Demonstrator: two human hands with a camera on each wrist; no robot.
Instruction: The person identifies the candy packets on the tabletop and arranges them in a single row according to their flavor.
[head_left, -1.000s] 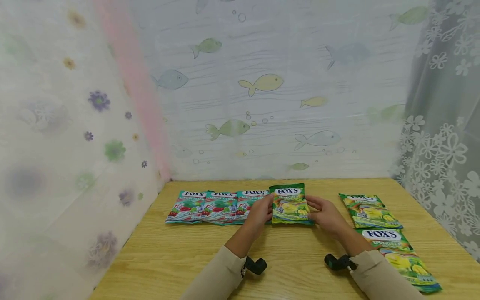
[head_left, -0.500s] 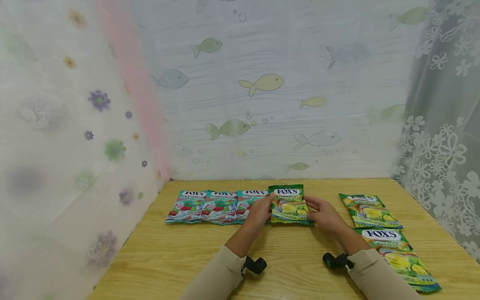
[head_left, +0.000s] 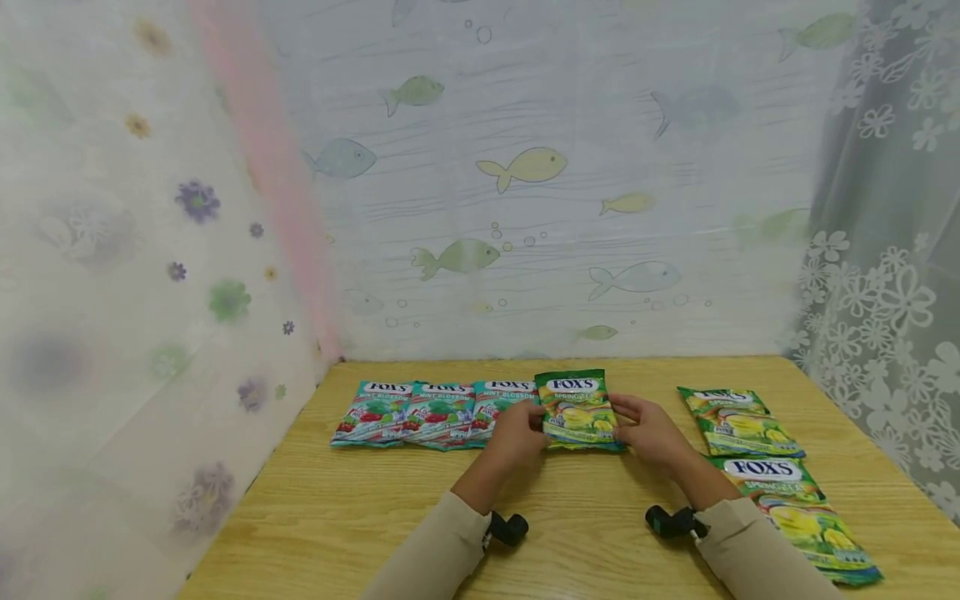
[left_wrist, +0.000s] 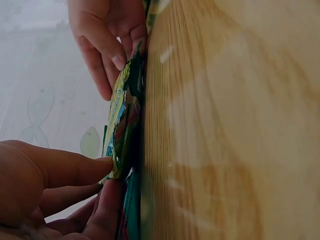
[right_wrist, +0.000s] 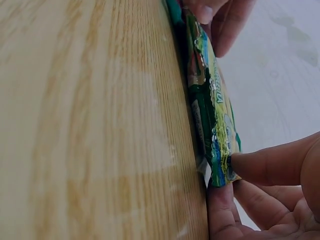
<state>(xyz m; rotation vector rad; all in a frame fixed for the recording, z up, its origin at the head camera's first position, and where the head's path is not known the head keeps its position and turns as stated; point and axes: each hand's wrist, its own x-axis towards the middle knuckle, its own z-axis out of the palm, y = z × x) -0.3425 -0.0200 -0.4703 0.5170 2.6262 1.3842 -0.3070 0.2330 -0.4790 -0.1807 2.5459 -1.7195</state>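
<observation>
A green-yellow bag of Fox's Spring Tea candy [head_left: 576,410] lies at the back middle of the table, between both hands. My left hand [head_left: 513,437] pinches its left edge near the lower corner. In the left wrist view, that thumb [left_wrist: 82,170] lies on top of the bag, with fingers at its underside. My right hand [head_left: 654,432] holds the right edge; in the right wrist view the thumb [right_wrist: 265,162] presses on the lower corner and fingers reach beneath. Directly left, a teal Mint Blossom candy bag [head_left: 487,408] is partly hidden by my left hand and the held bag.
Two more teal bags, one in the middle [head_left: 441,414] and one leftmost [head_left: 373,414], continue the row. At right lie two Spring Tea bags, one farther back [head_left: 738,423] and one nearer [head_left: 798,517], partly behind my right sleeve. Patterned curtains stand behind the wooden table [head_left: 585,533].
The held bag has shifted slightly left, toward the teal row. My left hand has slid a little lower along its left edge; my right hand stays at the right edge.
</observation>
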